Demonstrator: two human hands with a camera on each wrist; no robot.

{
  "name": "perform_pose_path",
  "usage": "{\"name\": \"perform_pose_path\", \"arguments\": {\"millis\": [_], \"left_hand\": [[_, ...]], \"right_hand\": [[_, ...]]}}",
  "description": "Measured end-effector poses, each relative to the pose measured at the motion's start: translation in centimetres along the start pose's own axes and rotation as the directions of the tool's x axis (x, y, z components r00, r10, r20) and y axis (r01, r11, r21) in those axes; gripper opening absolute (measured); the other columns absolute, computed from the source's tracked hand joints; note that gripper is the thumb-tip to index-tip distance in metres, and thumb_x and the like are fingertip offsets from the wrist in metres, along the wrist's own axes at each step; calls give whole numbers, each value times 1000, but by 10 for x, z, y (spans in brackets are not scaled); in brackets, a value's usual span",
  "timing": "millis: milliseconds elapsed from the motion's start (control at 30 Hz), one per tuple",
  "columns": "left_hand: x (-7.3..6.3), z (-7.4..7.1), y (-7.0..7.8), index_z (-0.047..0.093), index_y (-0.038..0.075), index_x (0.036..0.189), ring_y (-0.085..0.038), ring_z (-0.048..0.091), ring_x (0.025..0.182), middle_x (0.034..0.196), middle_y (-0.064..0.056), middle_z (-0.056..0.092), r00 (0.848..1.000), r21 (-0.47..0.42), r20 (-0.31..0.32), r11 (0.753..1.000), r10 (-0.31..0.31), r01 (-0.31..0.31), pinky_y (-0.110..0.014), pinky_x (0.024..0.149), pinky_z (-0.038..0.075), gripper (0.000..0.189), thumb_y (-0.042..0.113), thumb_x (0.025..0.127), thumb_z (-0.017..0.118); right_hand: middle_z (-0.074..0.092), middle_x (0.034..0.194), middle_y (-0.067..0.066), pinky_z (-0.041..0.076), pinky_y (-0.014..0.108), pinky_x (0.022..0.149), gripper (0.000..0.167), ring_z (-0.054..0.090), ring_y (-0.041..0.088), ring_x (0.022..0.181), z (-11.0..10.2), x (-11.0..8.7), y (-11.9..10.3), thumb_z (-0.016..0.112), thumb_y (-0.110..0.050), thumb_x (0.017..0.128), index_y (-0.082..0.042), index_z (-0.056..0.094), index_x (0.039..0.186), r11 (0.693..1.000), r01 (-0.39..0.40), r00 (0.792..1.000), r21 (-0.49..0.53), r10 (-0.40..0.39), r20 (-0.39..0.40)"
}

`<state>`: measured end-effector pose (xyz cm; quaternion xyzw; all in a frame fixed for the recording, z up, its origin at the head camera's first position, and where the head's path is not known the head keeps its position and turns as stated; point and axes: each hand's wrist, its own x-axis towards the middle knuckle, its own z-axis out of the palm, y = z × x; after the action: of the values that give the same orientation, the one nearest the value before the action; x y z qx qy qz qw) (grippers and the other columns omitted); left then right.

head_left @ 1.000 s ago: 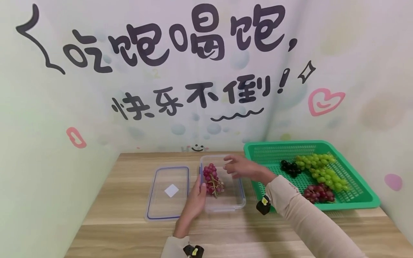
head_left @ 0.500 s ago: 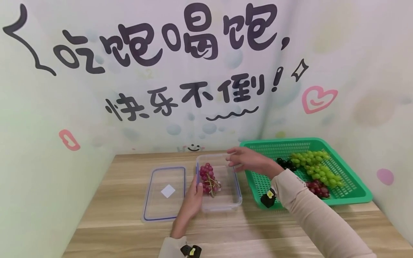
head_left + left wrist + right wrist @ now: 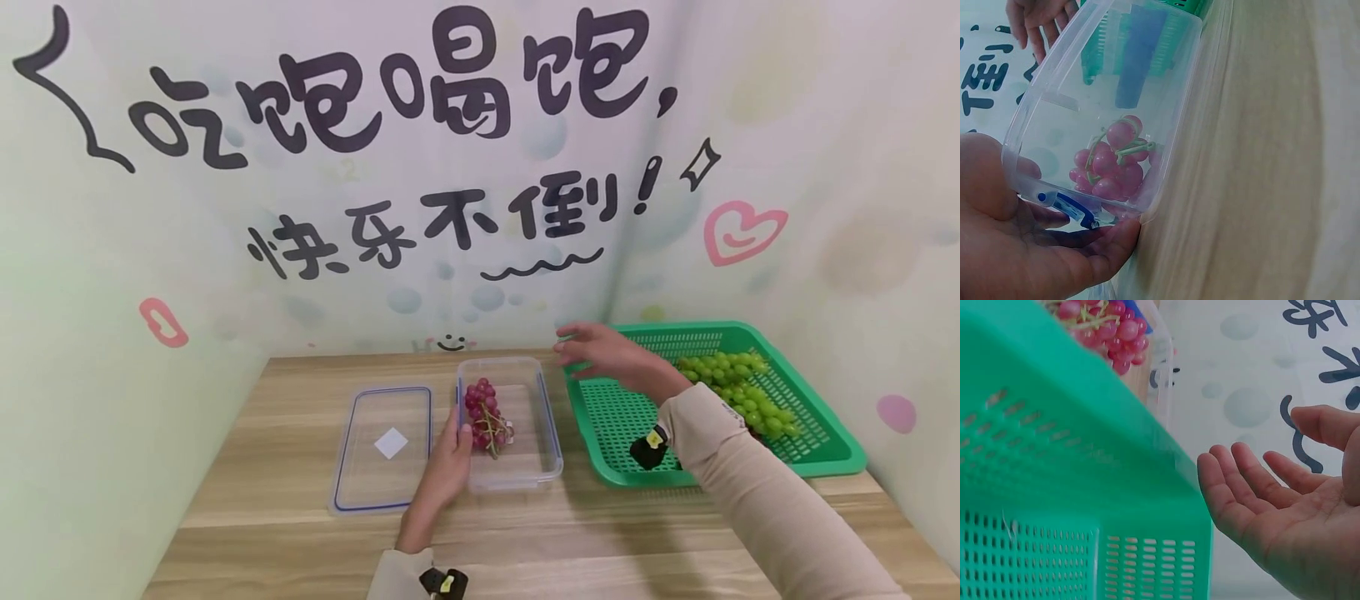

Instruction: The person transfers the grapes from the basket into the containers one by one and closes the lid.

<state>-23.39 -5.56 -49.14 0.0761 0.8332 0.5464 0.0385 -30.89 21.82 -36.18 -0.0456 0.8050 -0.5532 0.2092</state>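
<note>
A clear plastic food container (image 3: 534,442) with blue trim sits on the table, holding a bunch of red grapes (image 3: 483,408) along its left side. My left hand (image 3: 447,462) grips the container's left wall, its thumb near the rim and its fingers around the blue clip (image 3: 1072,208) in the left wrist view. Over the left back corner of a green plastic basket (image 3: 615,425) is my right hand (image 3: 611,357), with nothing in it. Its fingers are loosely bent and spread in the right wrist view, beside the basket's rim.
Green grapes (image 3: 750,400) lie in the basket's right part, partly behind my right forearm. Left of the container, a clear lid (image 3: 375,471) with a blue seal and a white label lies flat. A printed wall (image 3: 360,317) rises behind the wooden table (image 3: 300,542).
My right hand has moved right, from over the container to over the basket's corner. The left hand keeps its grip on the container, and the grapes in it lie as before.
</note>
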Motion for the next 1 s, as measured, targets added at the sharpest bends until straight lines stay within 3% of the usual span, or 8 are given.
{"name": "perform_pose_path", "arguments": {"millis": [233, 1000], "left_hand": [[1, -1, -1, 16, -6, 156, -48, 21, 146, 157, -31, 23, 1000, -8, 5, 1000, -5, 5, -61, 119, 18, 54, 18, 109, 31], [0, -1, -2, 17, -6, 155, -47, 22, 146, 158, -30, 24, 1000, -7, -5, 1000, -20, 20, -60, 120, 19, 54, 19, 109, 31]], "right_hand": [[43, 147, 28, 43, 57, 108, 52, 47, 43, 131, -17, -3, 5, 51, -16, 103, 2, 33, 149, 998, 33, 998, -53, -36, -54], [23, 157, 30, 34, 62, 112, 64, 28, 48, 141, -66, -14, 44, 48, -29, 105, 3, 24, 154, 973, -100, 974, -209, 53, -218]]}}
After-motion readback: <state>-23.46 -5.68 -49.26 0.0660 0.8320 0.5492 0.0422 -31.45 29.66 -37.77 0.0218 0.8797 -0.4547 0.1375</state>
